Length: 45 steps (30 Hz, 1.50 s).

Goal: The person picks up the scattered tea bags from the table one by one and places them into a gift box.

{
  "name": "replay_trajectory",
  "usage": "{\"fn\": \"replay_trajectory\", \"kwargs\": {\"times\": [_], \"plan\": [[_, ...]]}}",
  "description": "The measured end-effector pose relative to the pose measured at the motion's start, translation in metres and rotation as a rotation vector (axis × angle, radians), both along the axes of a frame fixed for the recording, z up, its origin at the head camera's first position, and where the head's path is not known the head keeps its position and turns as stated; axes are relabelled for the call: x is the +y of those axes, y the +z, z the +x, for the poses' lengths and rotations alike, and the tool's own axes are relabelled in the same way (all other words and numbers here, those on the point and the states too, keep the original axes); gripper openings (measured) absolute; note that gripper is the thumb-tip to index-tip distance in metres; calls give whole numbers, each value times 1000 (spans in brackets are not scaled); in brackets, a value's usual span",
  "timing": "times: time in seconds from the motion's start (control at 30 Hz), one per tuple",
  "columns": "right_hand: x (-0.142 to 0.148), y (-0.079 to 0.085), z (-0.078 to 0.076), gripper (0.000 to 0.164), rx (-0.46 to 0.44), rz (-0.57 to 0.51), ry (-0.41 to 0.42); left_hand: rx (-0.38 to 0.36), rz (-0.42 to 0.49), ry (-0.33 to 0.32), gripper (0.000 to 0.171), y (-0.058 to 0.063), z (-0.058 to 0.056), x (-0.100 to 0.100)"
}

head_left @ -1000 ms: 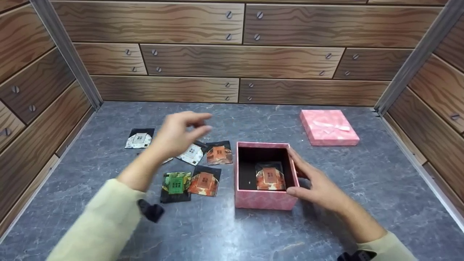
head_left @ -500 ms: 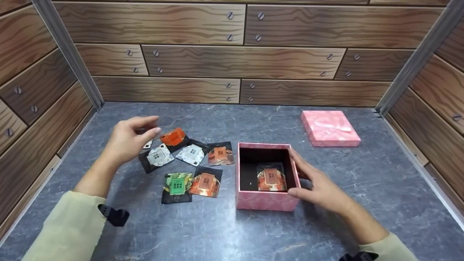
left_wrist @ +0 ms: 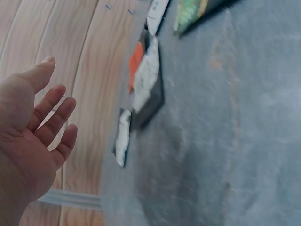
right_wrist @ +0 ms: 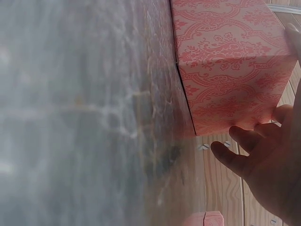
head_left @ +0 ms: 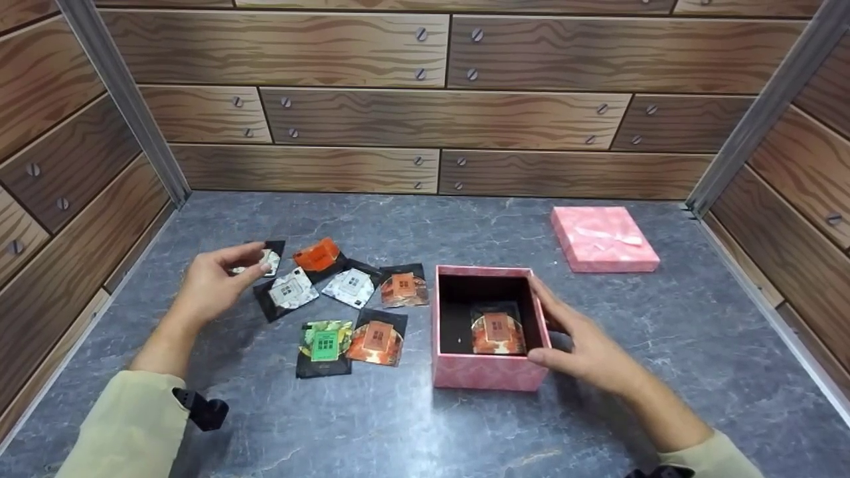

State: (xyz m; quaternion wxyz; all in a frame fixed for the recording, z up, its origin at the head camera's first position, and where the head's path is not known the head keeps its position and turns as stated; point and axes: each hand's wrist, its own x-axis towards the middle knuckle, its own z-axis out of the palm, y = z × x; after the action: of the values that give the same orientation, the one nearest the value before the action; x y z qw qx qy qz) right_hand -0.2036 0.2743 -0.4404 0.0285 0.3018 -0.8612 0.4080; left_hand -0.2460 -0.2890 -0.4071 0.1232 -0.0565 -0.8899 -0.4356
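My left hand (head_left: 216, 285) is at the far left, thumb and forefinger apart over a black-and-white sachet (head_left: 273, 253) that they partly cover. In the left wrist view its fingers are loosely bent around nothing, beside that flat sachet (left_wrist: 122, 136). My right hand (head_left: 584, 345) holds the open pink box (head_left: 488, 373) at its right side, thumb at the front corner of the rim and fingers along the right wall. Inside the dark box an orange-brown sachet (head_left: 498, 330) lies face up. The right wrist view shows fingertips against the patterned wall (right_wrist: 230, 89).
Between hand and box lie several sachets: an orange one (head_left: 317, 255), two white ones, two orange-brown ones, and a green one (head_left: 325, 346). The pink lid (head_left: 604, 239) with a bow sits at the back right. Wood-patterned walls (head_left: 438, 113) enclose the grey table.
My left hand has moved left from over the middle sachets, then lowered toward the far-left white one, uncovering the orange sachet. The right hand stays at the box.
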Motion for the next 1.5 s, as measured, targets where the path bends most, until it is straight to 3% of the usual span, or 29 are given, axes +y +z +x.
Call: {"fn": "replay_trajectory", "kwargs": {"times": [0.27,0.53,1.5], "plan": [[2,1,2,103,9,3,-3,-68,75,-11,45,-27,-3,0],[1,0,3,103,-11,-12,-2,-145,75,-30,49,-41,-9,5],[-2,4,2,102,12,-5,7,-153,-7,-10,45,-53,-17,6]]}}
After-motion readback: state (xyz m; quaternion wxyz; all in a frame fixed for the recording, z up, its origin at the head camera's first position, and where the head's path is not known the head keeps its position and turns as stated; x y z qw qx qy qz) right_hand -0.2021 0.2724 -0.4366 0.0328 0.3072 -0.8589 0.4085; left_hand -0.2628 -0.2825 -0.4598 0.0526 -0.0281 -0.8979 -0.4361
